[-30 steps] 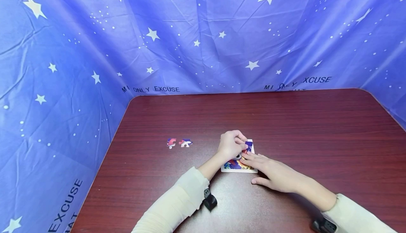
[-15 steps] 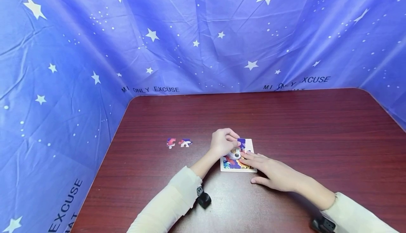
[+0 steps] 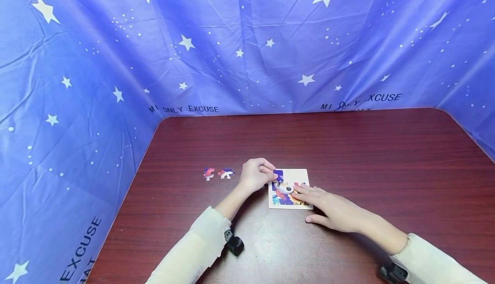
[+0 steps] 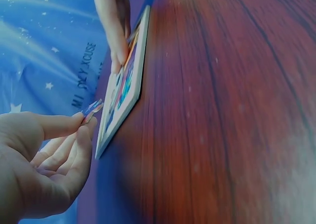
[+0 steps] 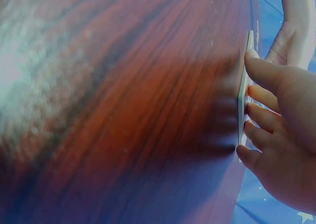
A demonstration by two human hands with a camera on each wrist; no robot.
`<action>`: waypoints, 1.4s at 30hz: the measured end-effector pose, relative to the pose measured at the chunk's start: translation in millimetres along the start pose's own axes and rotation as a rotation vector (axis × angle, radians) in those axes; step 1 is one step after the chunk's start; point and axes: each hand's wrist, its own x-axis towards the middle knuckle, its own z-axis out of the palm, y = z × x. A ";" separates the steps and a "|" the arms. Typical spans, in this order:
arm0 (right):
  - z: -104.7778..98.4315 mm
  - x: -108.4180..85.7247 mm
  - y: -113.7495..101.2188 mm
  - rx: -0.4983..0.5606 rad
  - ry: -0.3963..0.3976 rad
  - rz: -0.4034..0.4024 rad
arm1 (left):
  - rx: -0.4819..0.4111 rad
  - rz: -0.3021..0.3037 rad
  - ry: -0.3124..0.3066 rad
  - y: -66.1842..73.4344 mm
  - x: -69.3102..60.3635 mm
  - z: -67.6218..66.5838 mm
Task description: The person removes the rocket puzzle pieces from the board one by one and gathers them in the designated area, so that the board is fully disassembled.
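Left grip (image 3: 255, 175) pinches a puzzle piece (image 3: 279, 175); straight-fingered right grip (image 3: 332, 209) partly covers the board (image 3: 295, 175); two loose pieces (image 3: 226, 172) lie leftward.

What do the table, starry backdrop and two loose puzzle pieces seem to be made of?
Table: wood or wood-look laminate, fairly glossy, judging by its grain and glare.
Starry backdrop: probably thin fabric, slightly shiny, hanging in creased folds.
Loose puzzle pieces: perhaps card or thin wood, brightly printed; too small to tell which.
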 end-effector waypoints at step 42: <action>0.3 0.1 -0.3 -0.004 -0.004 0.018 | 0.263 0.019 0.151 -21.5 2.5 -62.1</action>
